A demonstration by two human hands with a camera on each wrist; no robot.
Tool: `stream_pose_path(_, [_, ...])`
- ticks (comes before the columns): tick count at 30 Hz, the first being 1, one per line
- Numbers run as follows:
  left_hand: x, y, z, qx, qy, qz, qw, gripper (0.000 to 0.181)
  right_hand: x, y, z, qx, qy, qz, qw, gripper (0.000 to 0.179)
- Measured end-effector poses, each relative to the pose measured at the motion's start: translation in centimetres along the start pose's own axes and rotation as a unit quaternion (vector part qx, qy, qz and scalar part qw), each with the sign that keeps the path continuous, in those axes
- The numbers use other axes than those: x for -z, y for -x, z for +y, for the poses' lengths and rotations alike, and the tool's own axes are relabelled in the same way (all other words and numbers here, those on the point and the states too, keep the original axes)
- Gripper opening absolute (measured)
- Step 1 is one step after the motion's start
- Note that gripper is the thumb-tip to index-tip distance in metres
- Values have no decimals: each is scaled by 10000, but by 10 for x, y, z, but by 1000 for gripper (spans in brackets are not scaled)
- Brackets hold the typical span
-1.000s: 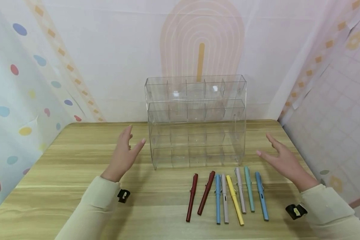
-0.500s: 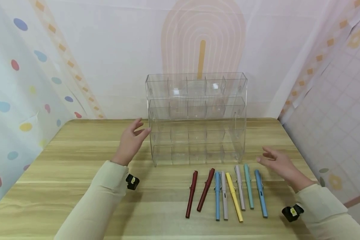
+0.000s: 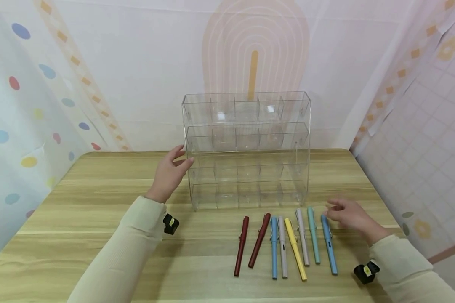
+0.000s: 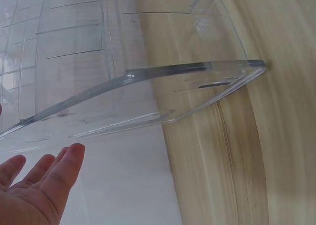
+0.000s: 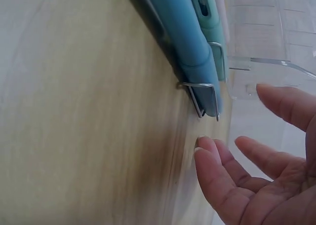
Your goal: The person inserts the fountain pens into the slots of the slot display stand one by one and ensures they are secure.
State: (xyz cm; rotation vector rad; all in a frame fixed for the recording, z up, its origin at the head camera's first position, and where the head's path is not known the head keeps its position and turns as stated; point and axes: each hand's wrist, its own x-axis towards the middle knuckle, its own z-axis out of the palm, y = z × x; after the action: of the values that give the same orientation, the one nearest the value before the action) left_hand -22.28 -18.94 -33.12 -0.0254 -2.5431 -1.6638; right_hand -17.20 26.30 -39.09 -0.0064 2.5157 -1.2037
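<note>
A clear acrylic rack (image 3: pixel 248 139) with tiers of small compartments stands upright at the back of the table. My left hand (image 3: pixel 168 174) is at the rack's left side, its fingers apart and its thumb overlapping the side edge in the head view. In the left wrist view the fingertips (image 4: pixel 75 151) lie close under the side panel. My right hand (image 3: pixel 350 215), fingers loosely bent and holding nothing, hovers by the cap end of the rightmost blue pen (image 3: pixel 329 245). The right wrist view shows that blue pen's clip (image 5: pixel 202 94) just beyond the fingers, with a teal pen (image 5: pixel 210 20) beside it.
Left of the blue pen lie the teal pen, two light grey-purple pens (image 3: pixel 302 237), a yellow pen (image 3: pixel 296 250), another blue pen (image 3: pixel 274 248) and two dark red pens (image 3: pixel 241 246). A wooden table (image 3: pixel 79 210) carries everything. Patterned curtains (image 3: pixel 155 63) surround it.
My left hand has moved right and forward to the rack's side. My right hand has come down and nearer to the rightmost blue pen, its fingers bending. The pens and rack stay put.
</note>
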Motion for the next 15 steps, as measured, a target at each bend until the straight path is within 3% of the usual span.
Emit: stream_pose_path(15, [-5,-10,-2,141,269,87,9995,64,-8,-1,2,119,469,72,9988,54])
